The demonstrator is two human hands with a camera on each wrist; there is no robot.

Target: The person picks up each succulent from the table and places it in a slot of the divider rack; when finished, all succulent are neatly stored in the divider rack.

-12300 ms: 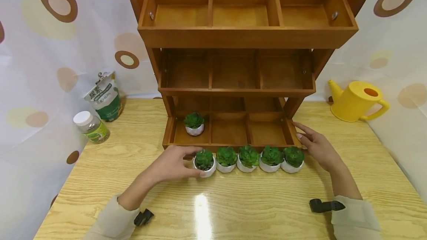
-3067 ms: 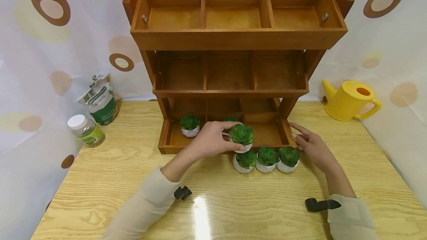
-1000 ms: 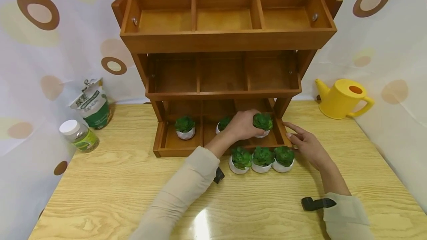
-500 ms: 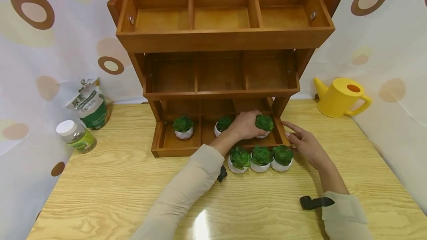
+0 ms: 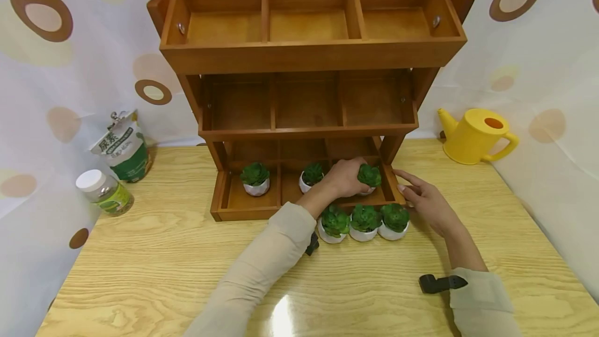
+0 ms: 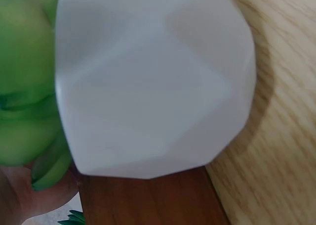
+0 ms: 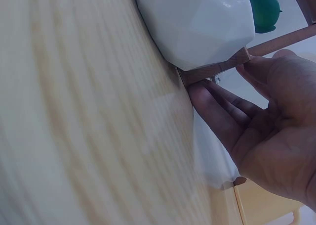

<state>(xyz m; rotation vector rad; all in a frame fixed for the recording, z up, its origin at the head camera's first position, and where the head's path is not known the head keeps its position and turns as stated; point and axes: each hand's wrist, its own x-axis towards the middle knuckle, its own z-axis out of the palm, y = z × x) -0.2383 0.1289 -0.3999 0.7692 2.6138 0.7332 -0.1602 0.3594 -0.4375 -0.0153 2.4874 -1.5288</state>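
Note:
In the head view my left hand (image 5: 343, 177) grips a potted succulent (image 5: 369, 176) in the right compartment of the wooden plant stand's (image 5: 309, 59) bottom tier. Its white pot is mostly behind my fingers. Two more succulents sit in that tier, one at left (image 5: 256, 177) and one in the middle (image 5: 312, 175), partly covered by my wrist. My right hand (image 5: 427, 203) holds the tier's right end, thumb and fingers on the wood, as the right wrist view also shows. A faceted white pot (image 6: 158, 86) fills the left wrist view.
Three potted succulents (image 5: 365, 221) stand in a row on the table (image 5: 154, 269) before the bottom tier. The upper tiers hold nothing. A yellow watering can (image 5: 477, 137) is at right; a white-capped jar (image 5: 105, 192) and a green-white pouch (image 5: 125, 150) are at left.
Two succulents have left the front row for the middle and right compartments, carried by my left hand. Over the last second that hand barely moves. My right hand stays at the tier's end.

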